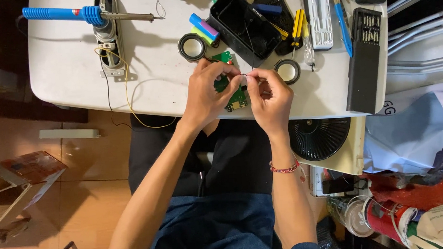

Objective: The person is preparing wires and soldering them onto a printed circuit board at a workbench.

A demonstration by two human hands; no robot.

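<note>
Head view: your left hand [205, 92] and right hand [270, 97] meet, pinching a thin wire [243, 75] over the green circuit board [235, 95] at the table's [69, 62] near edge.

This looks like a makeshift home electronics repair bench. A white plastic folding table [69, 62] stands on tan floor tiles [90, 163], carrying a blue-handled soldering iron [71, 14], a black screwdriver-bit case [365, 59], green circuit boards [232, 90] and small round black speakers [192, 47]. Bags and clutter [421, 199] crowd the floor alongside.
</note>
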